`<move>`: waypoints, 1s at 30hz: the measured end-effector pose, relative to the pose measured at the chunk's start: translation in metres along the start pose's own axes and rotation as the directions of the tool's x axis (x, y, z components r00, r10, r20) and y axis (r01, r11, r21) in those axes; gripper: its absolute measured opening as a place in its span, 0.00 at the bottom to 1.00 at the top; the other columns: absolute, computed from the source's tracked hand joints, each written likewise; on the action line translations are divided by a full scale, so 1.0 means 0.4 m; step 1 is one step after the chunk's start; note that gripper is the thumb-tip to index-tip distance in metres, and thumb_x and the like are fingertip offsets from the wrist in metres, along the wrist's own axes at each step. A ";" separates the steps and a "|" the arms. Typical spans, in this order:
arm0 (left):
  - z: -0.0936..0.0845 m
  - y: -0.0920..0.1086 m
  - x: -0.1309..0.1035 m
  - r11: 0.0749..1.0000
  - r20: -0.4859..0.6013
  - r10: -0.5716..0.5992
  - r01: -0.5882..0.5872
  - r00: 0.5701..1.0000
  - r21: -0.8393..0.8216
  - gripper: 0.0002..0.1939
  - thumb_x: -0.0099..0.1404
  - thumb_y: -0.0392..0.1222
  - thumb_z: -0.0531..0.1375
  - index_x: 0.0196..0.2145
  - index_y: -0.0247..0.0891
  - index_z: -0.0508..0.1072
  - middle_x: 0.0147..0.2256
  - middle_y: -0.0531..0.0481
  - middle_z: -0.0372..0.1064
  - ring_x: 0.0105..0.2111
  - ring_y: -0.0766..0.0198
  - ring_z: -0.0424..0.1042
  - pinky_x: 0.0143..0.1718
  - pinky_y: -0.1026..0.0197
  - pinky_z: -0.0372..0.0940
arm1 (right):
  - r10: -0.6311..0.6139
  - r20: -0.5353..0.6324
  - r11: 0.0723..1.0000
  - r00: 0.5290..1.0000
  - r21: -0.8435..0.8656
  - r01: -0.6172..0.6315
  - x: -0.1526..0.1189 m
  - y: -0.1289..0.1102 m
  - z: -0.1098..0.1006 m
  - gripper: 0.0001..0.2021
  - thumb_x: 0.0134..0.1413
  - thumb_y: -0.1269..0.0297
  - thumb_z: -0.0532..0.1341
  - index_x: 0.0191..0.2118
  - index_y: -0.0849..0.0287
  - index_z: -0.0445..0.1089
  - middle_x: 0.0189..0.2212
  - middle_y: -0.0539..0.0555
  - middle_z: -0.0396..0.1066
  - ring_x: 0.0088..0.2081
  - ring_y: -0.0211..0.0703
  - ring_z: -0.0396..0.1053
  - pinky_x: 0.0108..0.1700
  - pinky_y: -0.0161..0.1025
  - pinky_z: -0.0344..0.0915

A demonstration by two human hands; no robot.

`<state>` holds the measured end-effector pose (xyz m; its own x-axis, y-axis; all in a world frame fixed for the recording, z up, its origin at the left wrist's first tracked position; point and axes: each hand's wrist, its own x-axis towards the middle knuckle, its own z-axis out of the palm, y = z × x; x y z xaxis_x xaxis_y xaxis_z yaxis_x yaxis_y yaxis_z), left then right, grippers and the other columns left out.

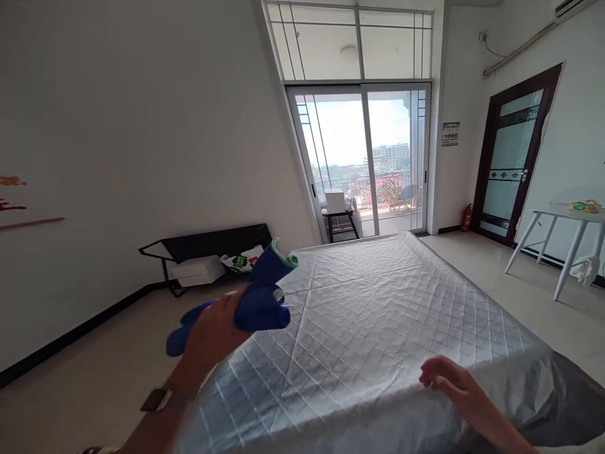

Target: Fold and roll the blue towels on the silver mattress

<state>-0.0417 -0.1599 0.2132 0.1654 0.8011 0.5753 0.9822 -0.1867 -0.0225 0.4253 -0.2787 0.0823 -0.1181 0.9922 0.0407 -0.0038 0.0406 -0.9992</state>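
Note:
My left hand (220,321) is closed around a bundle of blue cloths (262,306), raised above the near left side of the bed. The cloths look rolled or folded; one has a green edge, and a small white label shows on another. Blue ends also stick out to the left behind my hand. A quilted silvery cover (359,315) lies over the bed, wrinkled in places and hanging over the near edge. My right hand (451,381) hovers by the near right part of that cover, its fingers loosely bent and apart, holding nothing.
A low black rack (215,243) with a white box (196,271) stands against the left wall. Beyond the bed are sliding glass doors (363,157). At the right are a pale table (567,214), a dark-framed door (515,151) and a fire extinguisher (466,219).

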 end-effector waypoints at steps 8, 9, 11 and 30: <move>0.297 0.307 0.042 0.893 0.330 0.405 -0.292 0.852 -0.343 0.34 0.52 0.40 0.59 0.59 0.42 0.69 0.51 0.44 0.76 0.49 0.44 0.75 0.51 0.48 0.67 | -0.032 0.106 0.939 0.994 -0.338 0.066 0.054 -0.030 0.007 0.13 0.58 0.51 0.59 0.37 0.53 0.75 0.35 0.54 0.77 0.40 0.48 0.73 0.44 0.44 0.67; 0.310 0.300 0.037 0.883 0.294 0.427 -0.324 0.855 -0.339 0.34 0.53 0.41 0.59 0.59 0.43 0.69 0.52 0.46 0.75 0.50 0.45 0.74 0.52 0.49 0.67 | -0.050 0.137 0.908 0.989 -0.407 0.102 0.070 -0.050 0.018 0.11 0.58 0.55 0.58 0.37 0.52 0.75 0.35 0.54 0.77 0.40 0.48 0.73 0.45 0.43 0.67; 0.322 0.253 0.025 0.879 0.274 0.438 -0.346 0.856 -0.327 0.37 0.54 0.44 0.61 0.62 0.44 0.66 0.56 0.49 0.72 0.54 0.45 0.71 0.55 0.51 0.65 | -0.089 0.218 0.833 0.972 -0.518 0.192 0.112 -0.089 0.049 0.09 0.58 0.60 0.58 0.40 0.51 0.75 0.39 0.53 0.77 0.44 0.47 0.73 0.48 0.43 0.66; 0.473 -0.080 -0.081 0.982 0.030 -0.130 0.133 0.991 -0.134 0.37 0.64 0.60 0.53 0.66 0.39 0.56 0.60 0.38 0.66 0.61 0.44 0.63 0.64 0.39 0.53 | -0.053 0.460 0.149 0.886 -0.874 0.463 0.745 -0.014 0.419 0.43 0.47 0.51 0.70 0.68 0.42 0.52 0.57 0.60 0.67 0.53 0.60 0.67 0.53 0.54 0.63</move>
<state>-0.0617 -0.0723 0.0408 0.0390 0.8351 0.5487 0.9744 -0.1534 0.1642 0.2236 -0.0029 0.1001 -0.5614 0.8228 0.0888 0.8127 0.5683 -0.1287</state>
